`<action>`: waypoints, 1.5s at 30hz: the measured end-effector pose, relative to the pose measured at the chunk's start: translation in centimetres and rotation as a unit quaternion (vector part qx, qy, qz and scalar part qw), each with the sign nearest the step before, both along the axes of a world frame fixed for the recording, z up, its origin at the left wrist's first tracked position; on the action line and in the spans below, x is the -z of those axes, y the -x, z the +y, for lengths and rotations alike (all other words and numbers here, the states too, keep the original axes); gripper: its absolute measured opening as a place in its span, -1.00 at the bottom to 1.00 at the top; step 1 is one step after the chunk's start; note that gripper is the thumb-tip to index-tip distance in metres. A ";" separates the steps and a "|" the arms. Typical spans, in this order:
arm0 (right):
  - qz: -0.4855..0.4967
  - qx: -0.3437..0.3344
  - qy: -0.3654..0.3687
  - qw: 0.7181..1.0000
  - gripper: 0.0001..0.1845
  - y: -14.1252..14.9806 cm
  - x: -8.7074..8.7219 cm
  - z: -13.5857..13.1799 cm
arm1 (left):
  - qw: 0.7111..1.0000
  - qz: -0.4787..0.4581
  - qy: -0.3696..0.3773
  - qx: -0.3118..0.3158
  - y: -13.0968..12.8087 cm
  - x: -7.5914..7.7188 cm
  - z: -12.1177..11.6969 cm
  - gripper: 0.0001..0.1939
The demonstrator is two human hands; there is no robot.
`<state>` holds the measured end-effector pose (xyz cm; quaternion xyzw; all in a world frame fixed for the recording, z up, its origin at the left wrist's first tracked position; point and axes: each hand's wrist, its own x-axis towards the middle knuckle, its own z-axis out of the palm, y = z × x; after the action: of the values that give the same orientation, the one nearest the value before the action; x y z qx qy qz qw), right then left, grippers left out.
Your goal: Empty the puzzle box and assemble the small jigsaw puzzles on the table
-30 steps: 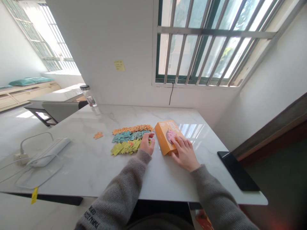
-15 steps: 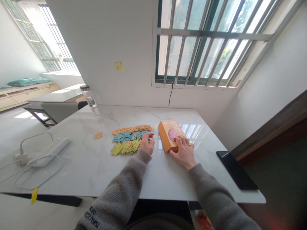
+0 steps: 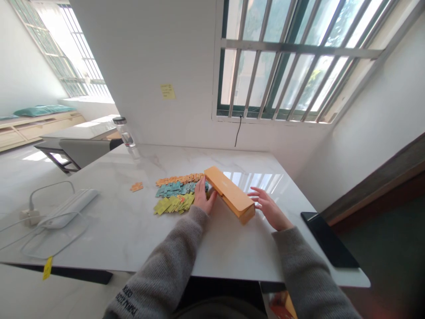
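Orange cardboard box [image 3: 229, 193] standing on edge between your hands

You are pressing your left hand [image 3: 203, 197] flat against the box's left side, fingers extended, so that grip is touching but not clenched. Your right hand [image 3: 269, 208] is hovering open and released just beside the box's right end. The box is resting on the white marble tabletop [image 3: 116, 230], just right of rows of orange, teal and yellow jigsaw pieces [image 3: 175, 195], with a loose orange piece [image 3: 136, 187] lying farther left.
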<state>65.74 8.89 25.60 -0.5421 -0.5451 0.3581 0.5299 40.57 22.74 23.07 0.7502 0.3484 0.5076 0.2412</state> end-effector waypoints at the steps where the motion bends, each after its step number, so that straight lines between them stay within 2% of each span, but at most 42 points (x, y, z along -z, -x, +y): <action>1: -0.018 -0.001 -0.002 1.000 -0.48 0.4 0.0 0.1 | 1.000 0.003 0.004 0.017 0.0 0.0 0.0 -0.35; 3: -0.042 -0.009 -0.009 0.999 -0.51 1.4 0.1 0.3 | 0.997 0.013 0.013 0.078 -0.2 -0.1 -0.3 -0.43; 6: -0.024 -0.009 -0.026 0.999 -0.49 2.9 0.4 0.6 | 0.982 0.024 0.030 0.185 -0.8 -0.1 -1.3 -0.50; 9: 0.005 -0.003 -0.027 1.000 -0.41 3.6 0.4 0.7 | 0.973 0.027 0.027 0.230 -1.4 -0.1 -2.4 -0.50; 12: -0.018 -0.006 -0.031 0.999 -0.41 3.3 -0.9 0.6 | 0.972 0.022 0.003 0.236 -1.5 -0.4 -3.2 -0.47; 15: -0.116 -0.023 -0.054 0.992 -0.43 2.8 -3.6 0.8 | 0.971 0.028 -0.036 0.233 -1.4 -0.8 -3.7 -0.37; 18: -0.254 -0.035 -0.067 0.964 -0.51 3.0 -6.1 1.5 | 0.971 0.053 -0.071 0.222 -1.3 -0.9 -3.9 -0.37; 21: -0.356 -0.035 -0.091 0.929 -0.57 3.6 -7.4 2.3 | 0.972 0.063 -0.087 0.211 -1.3 -0.9 -3.8 -0.39; 24: -0.397 -0.056 -0.095 0.911 -0.55 4.1 -7.8 2.8 | 0.972 0.065 -0.094 0.206 -1.3 -0.8 -3.8 -0.40; 30: -0.415 -0.069 -0.110 0.900 -0.52 4.8 -8.3 2.7 | 0.970 0.040 -0.094 0.219 -1.3 -0.9 -3.9 -0.35; 39: -0.415 -0.074 -0.113 0.900 -0.53 4.5 -8.6 2.8 | 0.971 0.041 -0.091 0.218 -1.4 -0.9 -3.8 -0.39; 45: -0.426 -0.077 -0.107 0.895 -0.57 3.5 -8.1 2.5 | 0.967 0.036 -0.067 0.245 -1.5 -0.4 -3.7 -0.41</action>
<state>62.20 11.36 33.74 -0.5388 -0.7938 0.0721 0.2725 42.11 19.04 23.49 0.8448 0.1281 0.4279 0.2944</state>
